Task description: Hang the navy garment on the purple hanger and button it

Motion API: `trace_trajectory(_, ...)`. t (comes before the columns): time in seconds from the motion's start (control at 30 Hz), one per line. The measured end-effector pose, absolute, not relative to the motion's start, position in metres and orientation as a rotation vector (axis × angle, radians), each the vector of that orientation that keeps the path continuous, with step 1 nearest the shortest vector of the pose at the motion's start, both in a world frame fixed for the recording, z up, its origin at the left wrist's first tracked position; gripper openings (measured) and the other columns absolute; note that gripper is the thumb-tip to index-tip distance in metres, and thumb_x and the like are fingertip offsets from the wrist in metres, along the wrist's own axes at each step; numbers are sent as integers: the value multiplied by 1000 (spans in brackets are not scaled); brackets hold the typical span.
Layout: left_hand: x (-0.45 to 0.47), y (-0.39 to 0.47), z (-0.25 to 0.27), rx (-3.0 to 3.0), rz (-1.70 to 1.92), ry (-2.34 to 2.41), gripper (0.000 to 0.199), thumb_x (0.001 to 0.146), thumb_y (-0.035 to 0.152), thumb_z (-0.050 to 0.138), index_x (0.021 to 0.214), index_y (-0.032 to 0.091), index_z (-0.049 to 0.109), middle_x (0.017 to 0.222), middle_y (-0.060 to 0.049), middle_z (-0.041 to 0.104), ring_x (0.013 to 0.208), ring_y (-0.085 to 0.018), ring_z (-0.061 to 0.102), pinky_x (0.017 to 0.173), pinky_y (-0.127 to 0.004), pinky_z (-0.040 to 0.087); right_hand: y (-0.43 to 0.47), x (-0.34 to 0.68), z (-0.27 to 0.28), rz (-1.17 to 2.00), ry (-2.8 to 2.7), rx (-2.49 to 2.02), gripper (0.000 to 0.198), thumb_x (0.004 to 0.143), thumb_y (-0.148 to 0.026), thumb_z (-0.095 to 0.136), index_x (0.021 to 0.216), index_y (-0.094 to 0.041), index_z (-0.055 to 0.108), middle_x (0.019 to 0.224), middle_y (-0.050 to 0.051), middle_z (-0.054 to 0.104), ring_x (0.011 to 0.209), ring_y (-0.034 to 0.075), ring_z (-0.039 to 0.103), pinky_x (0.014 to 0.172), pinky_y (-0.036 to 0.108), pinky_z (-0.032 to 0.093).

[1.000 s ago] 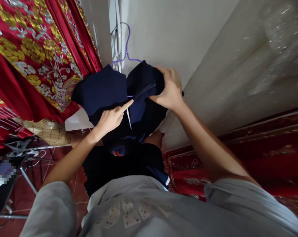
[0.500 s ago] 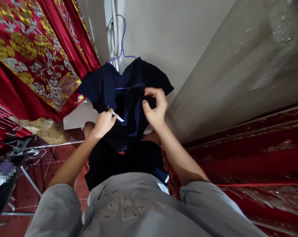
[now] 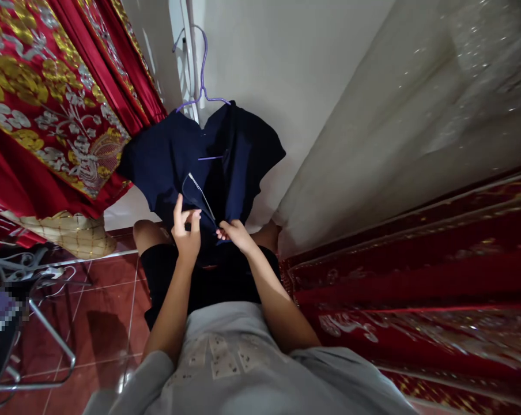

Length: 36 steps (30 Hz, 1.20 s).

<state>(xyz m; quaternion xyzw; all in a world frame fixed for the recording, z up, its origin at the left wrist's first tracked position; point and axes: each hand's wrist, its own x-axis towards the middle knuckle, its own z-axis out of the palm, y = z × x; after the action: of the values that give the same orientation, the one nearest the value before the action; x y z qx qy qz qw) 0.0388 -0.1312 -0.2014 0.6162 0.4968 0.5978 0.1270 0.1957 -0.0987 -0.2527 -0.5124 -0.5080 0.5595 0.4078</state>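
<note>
A dark navy short-sleeved shirt [image 3: 154,155] hangs, front parted at the neck, from a purple wire hanger [image 3: 203,69] before me. On its front a thin white strip [image 3: 202,193] lies slantwise; I cannot tell whether it is a tag. My right hand [image 3: 237,235] pinches the shirt's cloth low on the front, just below the strip's lower end. Left of it, my left hand [image 3: 186,230] is raised before the cloth, index finger pointing up and thumb apart, holding nothing that I can see. The hanger's purple lower bar shows through the shirt's opening.
Red cloth with gold and silver embroidery [image 3: 61,92] hangs at the left. A chair with a metal frame [image 3: 55,334] stands on red floor tiles [image 3: 107,323]. Clear plastic sheeting [image 3: 416,104] covers the right side, above more red embroidered fabric [image 3: 416,259].
My left hand has let go of the white strip and its index finger now points up. My right hand has come down from the shirt's right side and closed on the lower front cloth.
</note>
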Motion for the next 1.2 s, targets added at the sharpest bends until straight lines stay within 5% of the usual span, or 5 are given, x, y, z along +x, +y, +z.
trace_trajectory(0.2, 48, -150, -245, 1871, 1544, 1247, 21, 99, 20, 54, 113, 17, 69, 103, -9, 70, 97, -20, 69, 87, -32, 58, -113, 197, -233, 1476, -1341, -1164, 38, 82, -44, 61, 58, -15, 65, 56, 4, 63, 53, 12, 53, 56, 25, 40)
trace_trajectory(0.4, 57, -148, -246, 1817, 1556, 1208, 18, 98, 23, 60, 109, 17, 73, 96, -7, 68, 89, -18, 68, 84, -30, 58, -117, 198, -229, 1388, -1369, -962, 44, 78, -59, 75, 75, -18, 61, 68, 1, 64, 64, 14, 57, 63, 26, 43)
trace_trajectory(0.67, 57, -154, -250, 1627, 1743, 1341, 22, 98, 28, 62, 117, 18, 66, 98, -7, 67, 90, -17, 67, 83, -28, 56, -126, 191, -219, 1022, -1525, -895, 21, 89, -42, 69, 86, -22, 68, 85, 2, 70, 81, 18, 64, 78, 31, 49)
trace_trajectory(1.0, 73, -154, -226, 1623, 1713, 1269, 27, 77, 10, 60, 102, 20, 54, 80, 1, 56, 68, -13, 57, 66, -24, 48, -113, 187, -213, 679, -1313, -890, 19, 95, -39, 64, 90, -21, 68, 89, 4, 70, 84, 18, 66, 82, 32, 53)
trace_trajectory(1.2, 81, -166, -230, 1740, 1602, 1198, 33, 73, 7, 60, 101, 22, 55, 71, 4, 53, 64, -14, 52, 65, -26, 44, -29, 206, -138, 255, -1335, -814, 35, 99, -54, 54, 90, -21, 63, 84, 3, 62, 80, 17, 62, 82, 34, 55)
